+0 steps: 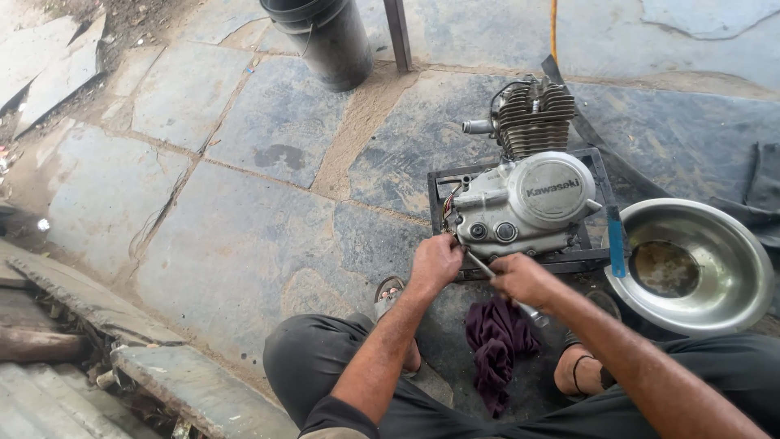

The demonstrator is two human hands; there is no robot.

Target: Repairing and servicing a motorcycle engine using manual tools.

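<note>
**Two hands work a tool at the bottom of an engine**

A person sits low on a stone floor (pixel 244 244); the knees are spread and the feet wear sandals. A grey engine (pixel 524 203) sits on a dark metal frame (pixel 520 262), at about 1 o'clock from the hands; its fins point up and its round cover faces the person.

The left hand (pixel 435 262) is closed, with its knuckles up, right at the engine's lower left corner; what it grips is hidden under the fingers. The right hand (pixel 526 280) is wrapped tight around a thin metal tool (pixel 481 266); the tool's tip points to 10 o'clock, up toward the left hand and the engine's bottom edge. The two hands are close, with a small gap between them.

A purple rag (pixel 497 345) lies on the floor at 6 o'clock from the hands, between the legs. A shiny metal bowl (pixel 715 236) sits at 3 o'clock, with brown stuff inside it; a blue tool (pixel 617 240) leans between the bowl and the frame. A black bucket (pixel 329 41) stands far off at 11 o'clock.
</note>
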